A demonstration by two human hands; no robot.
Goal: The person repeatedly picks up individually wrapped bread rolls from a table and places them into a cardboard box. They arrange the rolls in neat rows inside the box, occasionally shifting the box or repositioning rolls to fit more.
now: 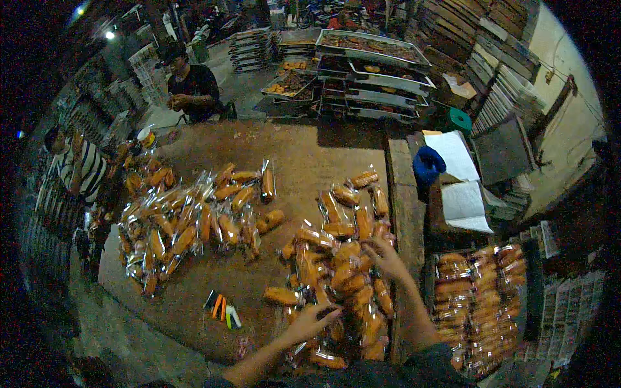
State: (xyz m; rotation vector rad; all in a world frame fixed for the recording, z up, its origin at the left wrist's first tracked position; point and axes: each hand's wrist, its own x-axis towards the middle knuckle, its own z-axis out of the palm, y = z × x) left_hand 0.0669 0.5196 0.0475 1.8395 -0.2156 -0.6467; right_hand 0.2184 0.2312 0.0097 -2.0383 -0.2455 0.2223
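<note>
Fingers of the left hand (312, 324) bend toward the thumb with a narrow dark gap between, over the near left part of a pile of wrapped rolls (348, 279); whether they grip a roll I cannot tell. The right hand (386, 260) has its fingers bent and lowered onto the right side of the same pile, and their tips are too blurred to show if they hold anything.

That pile, golden rolls in clear plastic, lies at the right of the brown table (301, 145), reaching from the near side up toward the middle. Its right flank comes close to the wooden ledge (405, 213) along the table's edge, so there is little room on that side. Past the ledge, a crate of rolls (479, 304) stands near the right forearm, filled in rows.

Leftward there is more room: a strip of bare tabletop runs between this pile and a wider heap of wrapped rolls (184, 223), widening toward the far edge. A few markers (221, 309) in black, orange, green and white lie on the near left stretch, well inside the slanting edge. Beyond the far edge sits a person in a dark shirt (194, 87); at the left is another in stripes (87, 169).
</note>
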